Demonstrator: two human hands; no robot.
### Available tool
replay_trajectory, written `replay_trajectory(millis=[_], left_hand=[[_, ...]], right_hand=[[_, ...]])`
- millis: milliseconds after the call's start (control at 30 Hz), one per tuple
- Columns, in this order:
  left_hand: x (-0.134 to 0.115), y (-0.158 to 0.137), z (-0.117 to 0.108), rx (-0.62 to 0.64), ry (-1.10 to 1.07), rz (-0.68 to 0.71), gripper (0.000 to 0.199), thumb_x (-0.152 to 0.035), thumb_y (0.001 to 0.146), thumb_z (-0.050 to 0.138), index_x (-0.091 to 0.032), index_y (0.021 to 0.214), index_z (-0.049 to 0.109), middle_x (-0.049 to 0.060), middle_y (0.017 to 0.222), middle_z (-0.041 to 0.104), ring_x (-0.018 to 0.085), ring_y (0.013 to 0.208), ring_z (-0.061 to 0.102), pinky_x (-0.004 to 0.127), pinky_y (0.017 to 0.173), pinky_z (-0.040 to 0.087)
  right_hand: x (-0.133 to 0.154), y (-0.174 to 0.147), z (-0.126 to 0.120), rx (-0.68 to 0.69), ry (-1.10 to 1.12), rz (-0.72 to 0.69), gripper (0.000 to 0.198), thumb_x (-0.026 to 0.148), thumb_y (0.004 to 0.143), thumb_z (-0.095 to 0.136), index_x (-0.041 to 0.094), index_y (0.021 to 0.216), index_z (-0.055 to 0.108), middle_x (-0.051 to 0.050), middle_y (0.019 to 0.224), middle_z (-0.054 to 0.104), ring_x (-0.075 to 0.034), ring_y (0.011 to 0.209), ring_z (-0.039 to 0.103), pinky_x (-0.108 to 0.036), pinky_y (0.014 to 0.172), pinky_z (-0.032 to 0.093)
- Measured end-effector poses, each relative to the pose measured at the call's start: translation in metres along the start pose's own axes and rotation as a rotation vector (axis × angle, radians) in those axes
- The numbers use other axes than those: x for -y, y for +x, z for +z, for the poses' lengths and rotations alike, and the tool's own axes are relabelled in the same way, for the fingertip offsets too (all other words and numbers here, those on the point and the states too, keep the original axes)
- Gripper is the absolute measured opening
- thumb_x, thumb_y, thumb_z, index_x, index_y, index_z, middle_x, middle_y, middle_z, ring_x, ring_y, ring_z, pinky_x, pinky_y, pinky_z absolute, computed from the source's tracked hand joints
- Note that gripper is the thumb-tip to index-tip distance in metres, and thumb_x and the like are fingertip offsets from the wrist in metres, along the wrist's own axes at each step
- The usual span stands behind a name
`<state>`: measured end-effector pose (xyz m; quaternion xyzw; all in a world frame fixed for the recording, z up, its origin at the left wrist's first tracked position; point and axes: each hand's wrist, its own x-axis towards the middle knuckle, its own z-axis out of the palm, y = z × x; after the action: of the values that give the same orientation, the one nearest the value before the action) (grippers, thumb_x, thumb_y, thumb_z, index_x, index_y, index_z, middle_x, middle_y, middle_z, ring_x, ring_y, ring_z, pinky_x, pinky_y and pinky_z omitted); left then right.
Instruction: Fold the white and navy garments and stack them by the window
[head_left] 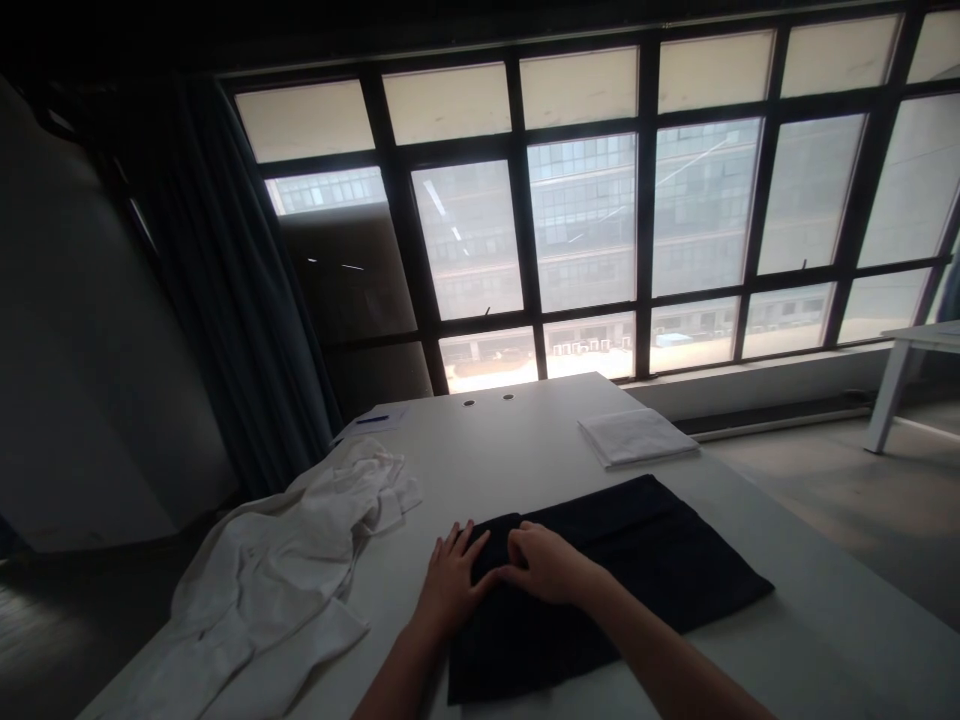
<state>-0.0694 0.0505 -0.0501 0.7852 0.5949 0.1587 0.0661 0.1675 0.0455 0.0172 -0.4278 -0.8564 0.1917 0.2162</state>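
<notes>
A dark, nearly black folded garment (675, 560) lies flat on the white table in front of me. Its kind does not show in this folded state. My left hand (452, 580) rests at its left end with the fingers spread, partly on the cloth. Beside it, my right hand (551, 565) is curled closed at the garment's far edge, with the cloth at its fingertips. The thumbs of both hands come close together over the fabric.
On the left of the table (495, 450) lies a crumpled white garment (292, 560). A folded white cloth (637, 437) sits at the far right edge. Paper with a blue pen (373, 419) lies at the far left. Windows and a dark curtain (240, 270) stand beyond.
</notes>
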Motion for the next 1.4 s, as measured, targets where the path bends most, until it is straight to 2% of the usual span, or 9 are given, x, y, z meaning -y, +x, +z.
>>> replay_trajectory(millis=[167,267,367,467,567,700,833,1200,1400], left_hand=[[0.001,-0.002,-0.011,-0.242,0.002,-0.087,0.039,-0.046,0.094,0.055,-0.021,0.122,0.067,0.012,0.136,0.061,0.032,0.13,0.052,0.048,0.108,0.039],[-0.02,-0.011,-0.031,-0.305,-0.031,-0.012,0.028,-0.038,0.1,0.045,-0.022,0.108,0.067,0.008,0.109,0.068,0.027,0.104,0.061,0.042,0.093,0.046],[-0.049,-0.029,-0.053,-0.332,-0.01,0.099,0.025,-0.036,0.101,0.043,-0.023,0.1,0.064,0.007,0.099,0.065,0.025,0.095,0.059,0.041,0.086,0.044],[-0.069,-0.056,-0.064,-0.246,-0.001,0.208,0.023,-0.036,0.1,0.046,-0.023,0.088,0.06,0.006,0.09,0.062,0.024,0.087,0.057,0.039,0.081,0.042],[-0.072,-0.08,-0.06,-0.022,-0.054,0.333,0.019,-0.041,0.093,0.057,-0.024,0.084,0.057,0.004,0.088,0.062,0.023,0.085,0.057,0.036,0.079,0.042],[-0.058,-0.091,-0.051,0.149,-0.086,0.256,0.035,-0.04,0.07,0.08,-0.024,0.092,0.059,0.004,0.103,0.064,0.025,0.095,0.057,0.036,0.085,0.044],[-0.049,-0.087,-0.049,0.166,-0.125,0.192,0.02,-0.019,0.073,0.066,-0.024,0.09,0.057,0.004,0.104,0.063,0.023,0.098,0.057,0.033,0.086,0.044],[-0.051,-0.085,-0.041,0.075,-0.141,0.176,0.05,0.003,0.059,0.045,-0.024,0.099,0.055,0.004,0.109,0.058,0.021,0.101,0.054,0.032,0.089,0.044],[-0.05,-0.087,-0.05,0.139,-0.105,0.238,0.056,0.0,0.053,0.047,-0.027,0.102,0.057,0.003,0.115,0.057,0.023,0.109,0.051,0.036,0.097,0.042]], right_hand=[[0.031,-0.02,0.005,0.238,-0.074,-0.137,0.053,0.063,0.064,0.079,0.022,0.096,0.069,-0.008,0.099,0.068,-0.026,0.086,0.064,-0.031,0.072,0.048],[0.048,-0.027,0.018,0.339,-0.229,-0.191,0.061,0.053,0.06,0.08,0.015,0.107,0.069,-0.017,0.109,0.068,-0.034,0.095,0.066,-0.04,0.079,0.053],[0.056,-0.028,0.024,0.326,-0.314,-0.198,0.061,0.04,0.065,0.075,0.009,0.116,0.067,-0.022,0.114,0.068,-0.037,0.098,0.067,-0.044,0.082,0.054],[0.054,-0.026,0.022,0.336,-0.331,-0.209,0.052,0.035,0.069,0.069,0.01,0.115,0.07,-0.02,0.111,0.071,-0.034,0.096,0.07,-0.041,0.082,0.055],[0.048,-0.025,0.021,0.437,-0.321,-0.244,0.043,0.039,0.069,0.07,0.015,0.104,0.074,-0.014,0.1,0.075,-0.033,0.088,0.072,-0.037,0.072,0.055],[0.043,-0.024,0.015,0.517,-0.322,-0.228,0.024,0.031,0.071,0.065,0.017,0.087,0.076,-0.011,0.086,0.077,-0.029,0.077,0.072,-0.031,0.059,0.049],[0.041,-0.025,0.002,0.451,-0.279,-0.194,0.027,0.02,0.07,0.061,0.02,0.093,0.074,-0.007,0.089,0.077,-0.026,0.079,0.072,-0.027,0.059,0.044],[0.038,-0.017,-0.015,0.243,-0.368,-0.222,0.025,0.009,0.073,0.055,0.02,0.088,0.071,-0.007,0.091,0.075,-0.023,0.085,0.07,-0.027,0.067,0.045],[0.037,-0.023,0.012,0.391,-0.475,-0.167,0.021,0.013,0.075,0.064,0.014,0.094,0.074,-0.014,0.092,0.076,-0.03,0.088,0.073,-0.032,0.071,0.053]])
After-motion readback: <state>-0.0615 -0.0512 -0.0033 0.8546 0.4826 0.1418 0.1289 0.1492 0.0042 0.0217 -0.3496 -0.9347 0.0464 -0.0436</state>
